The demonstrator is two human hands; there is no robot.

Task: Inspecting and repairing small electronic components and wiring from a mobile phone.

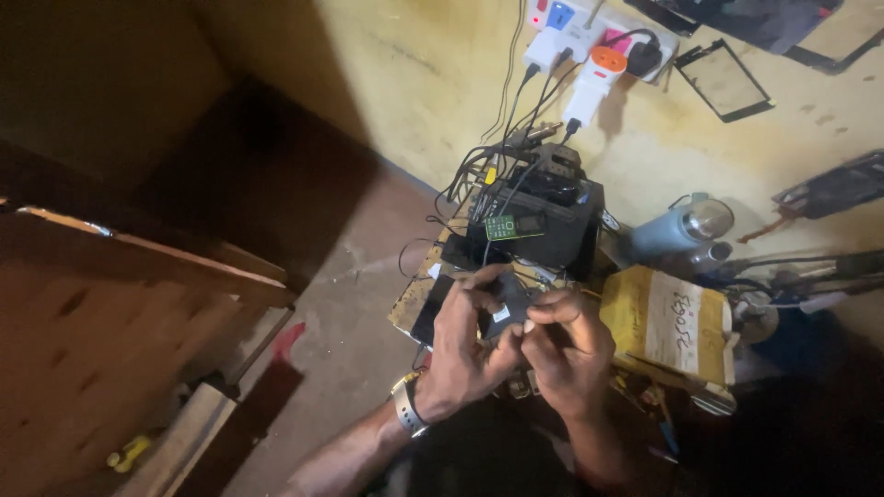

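Bare forearms, no sleeves; silver wristwatch on left wrist.

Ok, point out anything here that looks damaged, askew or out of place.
A bare green circuit board lies loose and tilted on the black box, amid tangled cables. A detached black screen frame hangs askew on the yellow wall. Both hands, left and right, hold a small dark device.

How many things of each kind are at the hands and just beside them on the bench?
Hands: 2, left hand and right hand
Small dark device held by both: 1
Green circuit board: 1
Yellow box: 1
Wristwatch: 1
Total: 6
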